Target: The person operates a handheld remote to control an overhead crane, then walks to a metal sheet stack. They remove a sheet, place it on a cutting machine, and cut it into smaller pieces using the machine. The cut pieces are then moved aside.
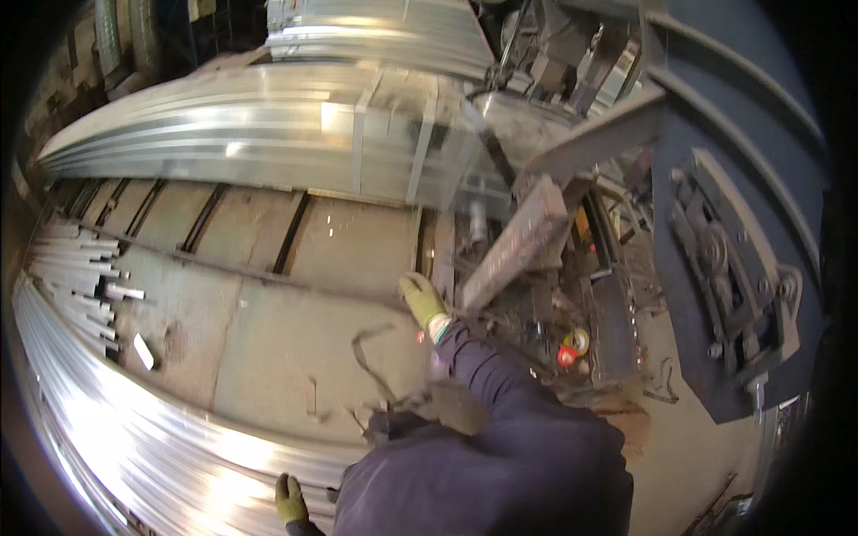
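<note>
Left hand (289, 499) over or against the silvery bars (147, 433), which stretch lengthwise up-left from it, right hand (422, 300) farther from them near the rusty beam (514, 247), and whether either grips anything I cannot tell

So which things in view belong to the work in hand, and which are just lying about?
Seemingly in the work:
silver lengths, by the left hand
long dark rail, near the right hand

Seemingly just lying about:
short pale piece
dark bent strip
round yellow item
red item beside it
</note>
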Available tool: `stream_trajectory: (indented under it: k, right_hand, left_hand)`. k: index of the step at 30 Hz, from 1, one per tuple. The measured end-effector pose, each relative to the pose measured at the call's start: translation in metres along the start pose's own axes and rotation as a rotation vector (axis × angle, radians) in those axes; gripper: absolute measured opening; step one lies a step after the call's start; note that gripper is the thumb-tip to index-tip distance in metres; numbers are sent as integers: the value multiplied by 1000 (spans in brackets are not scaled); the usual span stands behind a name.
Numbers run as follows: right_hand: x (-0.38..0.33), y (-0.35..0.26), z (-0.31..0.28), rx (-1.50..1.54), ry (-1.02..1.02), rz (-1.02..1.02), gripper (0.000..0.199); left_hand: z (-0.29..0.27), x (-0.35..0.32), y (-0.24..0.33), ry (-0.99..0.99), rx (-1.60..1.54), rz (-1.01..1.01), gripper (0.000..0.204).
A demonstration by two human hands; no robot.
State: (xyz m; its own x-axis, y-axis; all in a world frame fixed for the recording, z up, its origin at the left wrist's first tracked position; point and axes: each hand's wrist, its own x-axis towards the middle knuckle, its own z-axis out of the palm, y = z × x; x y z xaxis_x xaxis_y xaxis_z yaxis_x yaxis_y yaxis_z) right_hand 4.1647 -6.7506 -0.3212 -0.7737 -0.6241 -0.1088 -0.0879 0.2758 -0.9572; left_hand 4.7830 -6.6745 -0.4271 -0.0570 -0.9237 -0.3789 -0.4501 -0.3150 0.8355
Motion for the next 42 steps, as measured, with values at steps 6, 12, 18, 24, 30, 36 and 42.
stream_trajectory:
  k: [6,12,18,24,30,36,42]
  right_hand:
    - [153,-83,20,276,362,-140,52]
    - [288,-117,-30,351,797,-151,76]
    - [358,-148,-61,199,1068,216,102]
    - [438,-164,-64,65,1415,237,101]
    - [467,-147,-38,135,1682,-55,87]
    - [470,-138,-37,241,1673,-112,82]
    - [472,-133,-39,279,1693,-160,78]
  left_hand:
    - [-20,176,86,-258,-237,-3,71]
    - [-1,395,266,-139,524,571,61]
    - [84,567,540,-214,721,1368,75]
    - [240,629,749,-305,802,1857,97]
    - [359,643,815,-444,812,2035,75]
    - [384,733,866,-1036,710,1595,62]
    - [534,910,1041,-478,913,1807,46]
